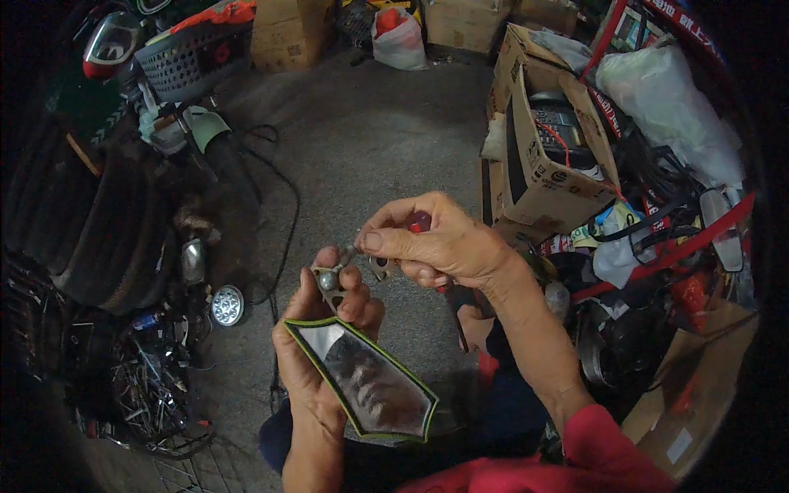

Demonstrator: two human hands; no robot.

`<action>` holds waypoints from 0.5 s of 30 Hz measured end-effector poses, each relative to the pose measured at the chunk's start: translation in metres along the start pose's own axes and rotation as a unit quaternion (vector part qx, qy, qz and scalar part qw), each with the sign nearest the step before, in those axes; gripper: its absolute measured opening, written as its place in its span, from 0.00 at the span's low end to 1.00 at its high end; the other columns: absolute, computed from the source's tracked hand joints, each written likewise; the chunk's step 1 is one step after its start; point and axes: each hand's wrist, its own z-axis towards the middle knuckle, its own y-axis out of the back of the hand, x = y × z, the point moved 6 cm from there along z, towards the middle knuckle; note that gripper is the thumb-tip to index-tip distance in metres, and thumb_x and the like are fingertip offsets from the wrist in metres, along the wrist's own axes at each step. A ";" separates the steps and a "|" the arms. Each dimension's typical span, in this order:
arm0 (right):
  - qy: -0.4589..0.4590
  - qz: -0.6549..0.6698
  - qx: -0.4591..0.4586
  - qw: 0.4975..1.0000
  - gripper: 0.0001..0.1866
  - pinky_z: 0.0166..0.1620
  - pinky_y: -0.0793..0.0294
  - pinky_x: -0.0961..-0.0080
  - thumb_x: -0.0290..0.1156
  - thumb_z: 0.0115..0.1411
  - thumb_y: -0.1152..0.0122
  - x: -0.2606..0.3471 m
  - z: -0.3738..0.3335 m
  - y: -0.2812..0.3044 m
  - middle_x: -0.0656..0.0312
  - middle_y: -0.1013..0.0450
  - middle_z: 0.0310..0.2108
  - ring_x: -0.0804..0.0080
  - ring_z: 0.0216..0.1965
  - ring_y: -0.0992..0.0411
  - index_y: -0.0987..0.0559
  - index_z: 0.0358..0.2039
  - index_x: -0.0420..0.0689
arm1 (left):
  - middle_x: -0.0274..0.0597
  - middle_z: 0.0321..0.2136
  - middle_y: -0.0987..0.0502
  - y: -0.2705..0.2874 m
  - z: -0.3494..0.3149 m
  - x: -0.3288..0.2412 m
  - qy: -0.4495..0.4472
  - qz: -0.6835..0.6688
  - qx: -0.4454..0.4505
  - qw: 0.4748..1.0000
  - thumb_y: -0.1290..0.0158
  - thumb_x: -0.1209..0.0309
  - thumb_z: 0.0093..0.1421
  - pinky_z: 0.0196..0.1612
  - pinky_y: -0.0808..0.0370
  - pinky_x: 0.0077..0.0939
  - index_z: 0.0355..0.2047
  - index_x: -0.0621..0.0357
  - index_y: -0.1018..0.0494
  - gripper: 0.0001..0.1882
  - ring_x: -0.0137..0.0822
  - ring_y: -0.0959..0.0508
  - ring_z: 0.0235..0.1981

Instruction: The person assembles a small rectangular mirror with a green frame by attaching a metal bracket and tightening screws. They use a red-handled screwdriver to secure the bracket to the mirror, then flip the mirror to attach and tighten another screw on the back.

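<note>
The left hand (pixel 302 352) grasps an angular mirror with a yellow-green rim (pixel 370 378), its fingers curled around a pale metal bracket with a silver ball (pixel 329 281) at the mirror's far end. The mirror lies tilted over the palm and wrist, its glass facing up and its pointed end toward the near right; a dim reflection of a person shows in it. The right hand (pixel 448 242) is just beside, on the right, thumb and forefinger pinched at a small metal part (pixel 349 253) by the bracket; whether they touch the bracket itself I cannot tell. The same hand has a dark red tool handle (pixel 419 222) clasped in its palm. A small metal piece with a hole (pixel 380 267) shows just below its fingers.

On the grey floor (pixel 370 131) to the left lie a round lamp with several clear lenses (pixel 227 305) and a long black cable (pixel 294 205). Farther left stand dark tyres (pixel 123 230), with a jumble of metal tools (pixel 148 386) nearer. On the far right, an upright brown cardboard box (pixel 559 193) holds a black device with buttons (pixel 559 123)
</note>
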 end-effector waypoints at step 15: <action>0.100 -0.016 -0.079 0.992 0.08 0.11 0.49 0.89 0.34 0.56 0.37 0.023 -0.007 0.012 0.70 0.32 0.16 0.90 0.11 0.42 0.21 0.31 0.43 | 0.48 0.28 0.25 0.020 -0.018 -0.003 0.062 0.067 -0.121 0.988 0.51 0.63 0.62 0.25 0.31 0.22 0.40 0.63 0.30 0.14 0.33 0.31 0.25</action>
